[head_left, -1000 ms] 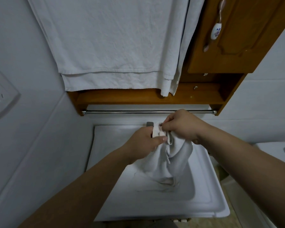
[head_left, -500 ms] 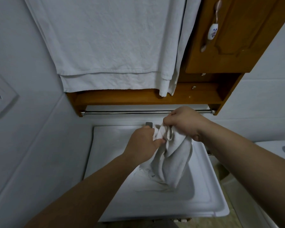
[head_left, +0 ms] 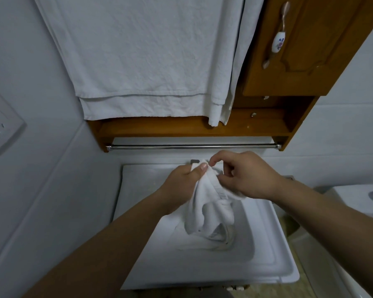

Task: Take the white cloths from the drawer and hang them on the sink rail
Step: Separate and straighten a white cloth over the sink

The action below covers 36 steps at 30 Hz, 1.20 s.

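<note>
- Head view: our left hand (head_left: 182,182) grips the bunched white cloth (head_left: 209,208) over the sink (head_left: 265,261).
- Our right hand (head_left: 246,175) pinches its top edge, just below the bare rail (head_left: 192,146).

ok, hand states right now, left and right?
Left hand: grips the crumpled white cloth.
Right hand: fingertips pinch the cloth's top edge.

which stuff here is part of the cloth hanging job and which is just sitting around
Job:
- small white crumpled cloth, held over the sink
- left hand, gripping it
- right hand, pinching it
- bare chrome sink rail

Just there:
- large white towels hanging above
- white sink basin
- wooden wall cabinet
- white wall socket
</note>
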Available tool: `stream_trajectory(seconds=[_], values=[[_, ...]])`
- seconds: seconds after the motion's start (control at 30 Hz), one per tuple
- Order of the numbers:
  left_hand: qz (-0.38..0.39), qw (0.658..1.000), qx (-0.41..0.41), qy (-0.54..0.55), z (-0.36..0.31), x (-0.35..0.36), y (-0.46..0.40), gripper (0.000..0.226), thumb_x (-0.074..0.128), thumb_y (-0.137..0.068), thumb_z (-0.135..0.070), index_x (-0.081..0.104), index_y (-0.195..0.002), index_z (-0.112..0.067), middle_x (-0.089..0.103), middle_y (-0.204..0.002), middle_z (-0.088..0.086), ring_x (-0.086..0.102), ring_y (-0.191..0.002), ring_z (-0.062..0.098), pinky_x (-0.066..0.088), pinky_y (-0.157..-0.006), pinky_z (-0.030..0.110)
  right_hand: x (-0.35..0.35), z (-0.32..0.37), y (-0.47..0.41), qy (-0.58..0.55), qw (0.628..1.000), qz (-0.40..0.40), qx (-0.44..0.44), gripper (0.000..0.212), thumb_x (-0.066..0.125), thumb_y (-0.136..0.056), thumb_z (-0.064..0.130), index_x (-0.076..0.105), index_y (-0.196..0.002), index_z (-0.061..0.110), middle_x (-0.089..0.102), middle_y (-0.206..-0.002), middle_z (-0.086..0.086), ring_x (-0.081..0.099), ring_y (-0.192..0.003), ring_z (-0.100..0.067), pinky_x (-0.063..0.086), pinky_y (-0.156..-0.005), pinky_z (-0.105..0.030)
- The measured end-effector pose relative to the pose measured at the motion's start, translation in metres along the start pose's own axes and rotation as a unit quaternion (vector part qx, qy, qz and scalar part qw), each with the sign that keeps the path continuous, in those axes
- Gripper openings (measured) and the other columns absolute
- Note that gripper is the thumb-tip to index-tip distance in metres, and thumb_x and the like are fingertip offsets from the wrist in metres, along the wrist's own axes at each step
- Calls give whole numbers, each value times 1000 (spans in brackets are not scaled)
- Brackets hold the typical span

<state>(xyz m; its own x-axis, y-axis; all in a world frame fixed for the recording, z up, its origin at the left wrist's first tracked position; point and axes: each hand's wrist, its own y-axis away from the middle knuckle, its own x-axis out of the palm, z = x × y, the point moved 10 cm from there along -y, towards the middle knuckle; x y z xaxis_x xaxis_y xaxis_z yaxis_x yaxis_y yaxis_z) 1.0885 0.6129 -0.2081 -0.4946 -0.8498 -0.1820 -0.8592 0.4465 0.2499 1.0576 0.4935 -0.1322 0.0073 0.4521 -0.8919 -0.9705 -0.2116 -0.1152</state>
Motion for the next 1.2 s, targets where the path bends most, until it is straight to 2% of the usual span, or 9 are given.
stream_trajectory(seconds=[0.13,0.2,0.37,0.53,0.7,0.83,1.0,1.1,1.2], values=[[-17,999,-16,49,2,-8,3,46,41,-100,-48,68,-108,-12,73,-98,6,68,-87,18,53,-66,21,-5,0,9,-38,999,-15,-33,33,76,-85,26,60,-111,40,58,-62,11,58,-64,-7,45,-58,-21],[-20,997,-30,70,5,-11,3,47,42,-100,-48,68,-110,-11,73,-98,6,69,-83,15,51,-58,16,-4,3,12,-32,998,-1,-51,36,77,-84,29,62,-113,41,56,-62,14,58,-64,-6,41,-58,-15],[11,991,-61,121,12,-4,3,48,50,-96,-50,66,-116,-10,73,-107,10,69,-100,25,56,-89,39,9,22,18,52,990,21,-128,42,72,-85,37,63,-125,40,57,-71,18,46,-58,8,35,-61,-12],[20,975,-104,194,17,-2,7,44,51,-98,-43,61,-120,-5,73,-109,14,69,-103,30,52,-96,45,8,35,26,118,971,-16,-206,39,63,-85,37,65,-123,37,69,-80,14,64,-68,-8,49,-54,-26],[33,981,-113,157,20,1,7,47,54,-96,-46,63,-117,-5,72,-108,14,68,-104,31,52,-96,48,6,51,32,100,960,-34,-261,24,57,-90,42,75,-102,30,65,-73,13,59,-65,-5,33,-53,-18],[15,993,-66,94,13,-4,5,51,50,-97,-48,66,-103,0,72,-96,15,67,-92,30,54,-87,42,0,42,26,30,980,-23,-194,30,54,-92,47,75,-96,27,68,-75,15,59,-70,-4,37,-59,-14],[-13,994,9,-104,5,-17,7,57,42,-99,-51,50,-65,-6,46,-62,8,45,-60,20,39,-64,36,-10,6,20,-120,992,-26,-37,21,62,-86,43,71,-86,23,61,-62,4,56,-58,-13,42,-56,-24],[-43,983,42,-171,1,-23,6,64,35,-101,-50,51,-70,4,49,-63,13,46,-59,18,37,-62,35,-9,1,19,-197,980,-7,-1,12,69,-90,30,70,-83,21,59,-63,-7,54,-60,-22,42,-57,-31],[-23,980,55,-192,-2,-15,6,59,32,-102,-48,61,-75,-5,61,-71,13,51,-62,13,40,-62,29,-7,2,16,-235,972,6,23,10,71,-90,24,71,-81,19,57,-64,-14,51,-60,-24,41,-59,-31]])
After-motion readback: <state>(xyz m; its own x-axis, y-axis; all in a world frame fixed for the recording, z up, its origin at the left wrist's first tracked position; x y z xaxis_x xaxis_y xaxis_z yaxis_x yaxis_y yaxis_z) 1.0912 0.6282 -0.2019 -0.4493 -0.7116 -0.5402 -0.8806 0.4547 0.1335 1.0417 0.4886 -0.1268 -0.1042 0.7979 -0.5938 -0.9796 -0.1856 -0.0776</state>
